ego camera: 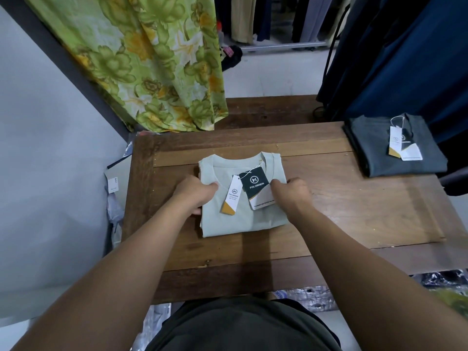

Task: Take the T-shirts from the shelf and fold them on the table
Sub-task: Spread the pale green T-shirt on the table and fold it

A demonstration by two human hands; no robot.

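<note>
A green flowered cloth (152, 62) hangs at the upper left of the frame. Below it, mid-frame on the wooden table (354, 211), lies the folded pale green T-shirt (240, 219), collar away from the person, two hang tags (253, 188) on top. The left hand (195, 196) grips its left edge, fingers curled round the fabric. The right hand (293, 193) pinches the shirt's right side beside the tags. At the right of the frame a folded dark grey T-shirt (379, 153) rests on the table's far corner.

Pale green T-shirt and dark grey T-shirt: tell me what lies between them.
Head view: only bare wooden table separates the pale green T-shirt from the dark grey T-shirt.
</note>
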